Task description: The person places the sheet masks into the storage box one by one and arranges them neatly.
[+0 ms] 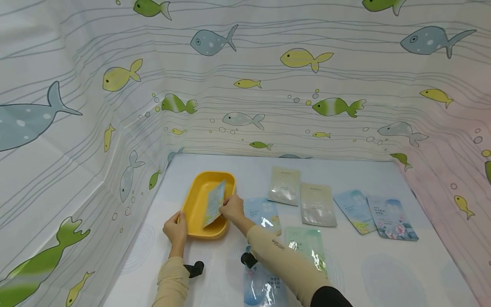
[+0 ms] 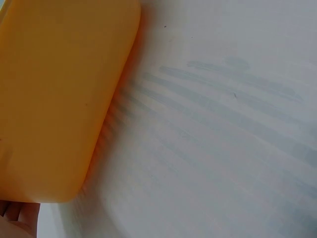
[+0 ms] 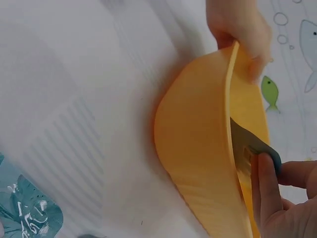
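Your right hand [image 1: 232, 209] pinches a pale sachet [image 1: 214, 203] by its edge, fingers curled round it, and holds it tilted inside the yellow tray [image 1: 195, 200]. Your left hand [image 1: 175, 228] grips that tray's near left rim, thumb over the lip. In the right wrist view the sachet's grey edge sits between your fingertips [image 3: 265, 173] and the tray's inner wall, touching the wall.

Just right of your right hand, partly under the wrist, lies a light blue packet [image 1: 264, 213]. Beyond it, further right, two beige packets [image 1: 284, 185] lie side by side, then two blue flowered packets [image 1: 391, 217] well apart from the tray. A green packet [image 1: 307, 247] lies beside your right forearm, and another blue one [image 1: 261, 285] sits under it, near you. All rest flat on the white table [image 1: 383, 273]. Nothing lies between the sachet and the tray floor.
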`<state>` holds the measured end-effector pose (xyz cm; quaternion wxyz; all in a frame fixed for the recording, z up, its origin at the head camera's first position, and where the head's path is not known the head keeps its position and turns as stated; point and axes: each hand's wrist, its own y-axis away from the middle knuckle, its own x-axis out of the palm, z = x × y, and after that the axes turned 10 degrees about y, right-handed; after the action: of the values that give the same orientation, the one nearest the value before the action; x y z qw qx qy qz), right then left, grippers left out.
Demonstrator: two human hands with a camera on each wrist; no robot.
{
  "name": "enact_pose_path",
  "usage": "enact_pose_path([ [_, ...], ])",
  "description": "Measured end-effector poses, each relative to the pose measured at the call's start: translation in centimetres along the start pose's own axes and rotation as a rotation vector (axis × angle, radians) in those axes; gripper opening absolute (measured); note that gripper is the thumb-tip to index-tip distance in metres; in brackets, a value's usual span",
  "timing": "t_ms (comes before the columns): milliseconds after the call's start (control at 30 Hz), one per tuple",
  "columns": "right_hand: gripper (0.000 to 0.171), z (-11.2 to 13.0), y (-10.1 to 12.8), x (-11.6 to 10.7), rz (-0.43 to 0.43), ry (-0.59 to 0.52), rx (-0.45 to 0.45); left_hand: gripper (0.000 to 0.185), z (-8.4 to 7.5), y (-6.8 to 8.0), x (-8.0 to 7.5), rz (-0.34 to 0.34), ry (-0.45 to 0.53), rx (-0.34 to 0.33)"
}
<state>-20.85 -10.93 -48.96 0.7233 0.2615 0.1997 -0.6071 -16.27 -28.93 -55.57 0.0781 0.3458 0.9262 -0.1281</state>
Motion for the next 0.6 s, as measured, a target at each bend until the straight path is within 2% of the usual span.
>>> enact_pose_path([
  [367,0.037,0.6,0.0,1.9,0.073,0.139,-0.005,0.022,0.2,0.2,-0.1,0.003,0.012,0.033],
  [467,0.036,0.7,0.1,2.2,0.099,0.235,-0.053,0.022,0.2,0.2,0.0,0.000,0.017,0.041],
  [600,0.025,0.9,0.1,2.6,0.126,0.444,-0.141,0.021,0.2,0.1,0.0,-0.008,0.020,0.042],
])
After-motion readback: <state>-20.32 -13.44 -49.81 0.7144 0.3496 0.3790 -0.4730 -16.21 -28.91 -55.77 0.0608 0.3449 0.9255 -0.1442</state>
